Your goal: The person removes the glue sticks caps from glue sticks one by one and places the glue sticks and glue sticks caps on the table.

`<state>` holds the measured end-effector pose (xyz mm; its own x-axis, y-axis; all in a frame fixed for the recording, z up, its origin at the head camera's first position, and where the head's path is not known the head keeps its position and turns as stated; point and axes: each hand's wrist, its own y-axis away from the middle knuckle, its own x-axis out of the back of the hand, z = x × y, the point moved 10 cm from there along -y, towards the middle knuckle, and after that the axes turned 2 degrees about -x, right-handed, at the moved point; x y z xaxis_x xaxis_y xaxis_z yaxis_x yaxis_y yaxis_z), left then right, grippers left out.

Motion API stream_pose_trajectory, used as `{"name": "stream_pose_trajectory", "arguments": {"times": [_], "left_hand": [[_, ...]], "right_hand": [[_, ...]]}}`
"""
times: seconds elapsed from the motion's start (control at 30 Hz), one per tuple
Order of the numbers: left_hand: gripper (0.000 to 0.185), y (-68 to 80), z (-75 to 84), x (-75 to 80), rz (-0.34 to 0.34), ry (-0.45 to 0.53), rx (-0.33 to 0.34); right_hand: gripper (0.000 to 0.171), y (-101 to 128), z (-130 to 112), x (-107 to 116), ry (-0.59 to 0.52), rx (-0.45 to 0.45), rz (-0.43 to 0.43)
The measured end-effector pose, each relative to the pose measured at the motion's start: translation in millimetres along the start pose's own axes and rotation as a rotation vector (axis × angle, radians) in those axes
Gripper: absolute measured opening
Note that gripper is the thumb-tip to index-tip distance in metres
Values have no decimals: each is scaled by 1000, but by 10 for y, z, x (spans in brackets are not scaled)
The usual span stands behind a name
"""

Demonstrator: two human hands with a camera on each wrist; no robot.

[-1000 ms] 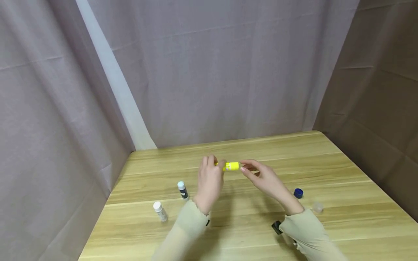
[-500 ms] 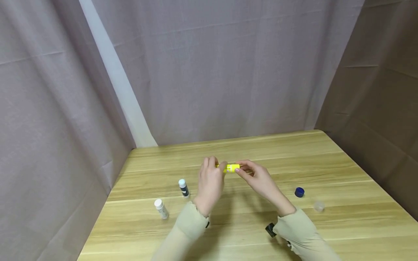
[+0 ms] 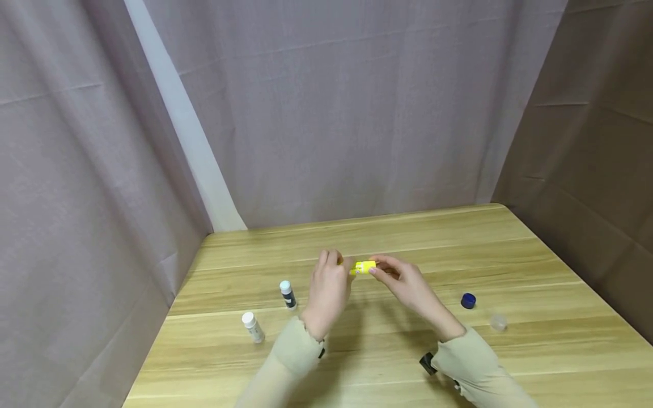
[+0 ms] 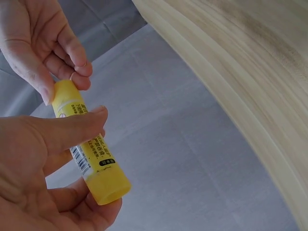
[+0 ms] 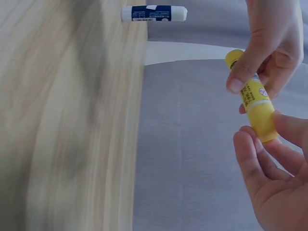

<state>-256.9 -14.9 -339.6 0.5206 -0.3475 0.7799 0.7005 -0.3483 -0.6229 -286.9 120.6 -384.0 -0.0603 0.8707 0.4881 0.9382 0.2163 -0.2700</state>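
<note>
A yellow glue stick (image 3: 363, 267) is held level above the wooden table (image 3: 535, 272), between both hands. My left hand (image 3: 340, 267) grips its body, thumb across the printed label (image 4: 91, 154), fingers curled beneath. My right hand (image 3: 380, 271) pinches the other end with thumb and fingertips. The right wrist view shows the stick (image 5: 255, 103) with my right hand (image 5: 267, 137) at its plain yellow end and the left hand (image 5: 250, 72) on the labelled part. From the left wrist view, the right hand (image 4: 57, 72) pinches the far tip.
A dark bottle with a white cap (image 3: 287, 294) and a white bottle (image 3: 251, 327) stand left of my hands. A blue cap (image 3: 467, 300) and a clear cap (image 3: 497, 323) lie at the right. Grey curtains enclose the table on three sides.
Both hands have sunk slightly toward the table with the stick. My right hand has closed in on the left, so less yellow shows between them.
</note>
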Motion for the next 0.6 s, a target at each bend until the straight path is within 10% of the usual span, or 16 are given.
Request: {"name": "stream_pose_trajectory", "arguments": {"times": [0.6], "left_hand": [[33,21,18,-64,-132,75,-3]], "right_hand": [[35,89,-33,50,14,128,34]]}}
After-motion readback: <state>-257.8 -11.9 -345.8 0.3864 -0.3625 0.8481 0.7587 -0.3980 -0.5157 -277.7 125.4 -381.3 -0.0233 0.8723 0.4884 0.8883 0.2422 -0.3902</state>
